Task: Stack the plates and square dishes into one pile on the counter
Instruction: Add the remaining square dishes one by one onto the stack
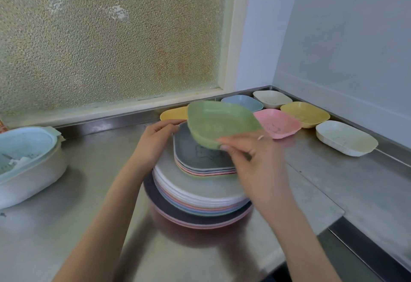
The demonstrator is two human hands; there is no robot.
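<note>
A pile of round plates (198, 201) in grey, white, pink and blue stands on the steel counter (93, 203). On top lie several flat square dishes (200, 159), the uppermost grey. My right hand (251, 159) grips a deep green square dish (218, 121) by its near rim and holds it tilted above the pile. My left hand (155, 143) rests against the left edge of the square dishes, fingers curled round it.
Loose deep square dishes sit at the back right: yellow (173, 113), blue (244, 101), cream (272, 99), pink (278, 126), yellow (304, 114) and cream (344, 138). A pale blue colander in a white basin (26, 161) stands at the left. A frosted window rises behind.
</note>
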